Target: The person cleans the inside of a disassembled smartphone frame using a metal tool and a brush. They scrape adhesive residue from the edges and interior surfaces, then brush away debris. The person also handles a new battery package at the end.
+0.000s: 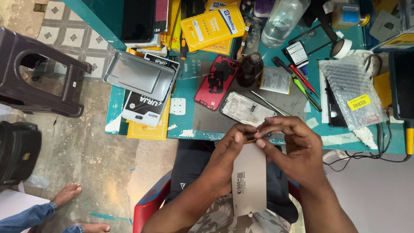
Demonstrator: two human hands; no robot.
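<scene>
Hands meet over lap: left hand [226,157] and right hand [293,144] pinch top edge of card [249,177], fingers curled, clamped together on it, below bench [189,92].

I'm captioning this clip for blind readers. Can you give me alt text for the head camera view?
Seen from above, a seated person's left hand and right hand pinch the top edge of a flat beige packet over their lap. Ahead, a cluttered teal workbench holds an opened phone frame, a red phone back cover and tweezers.
</scene>
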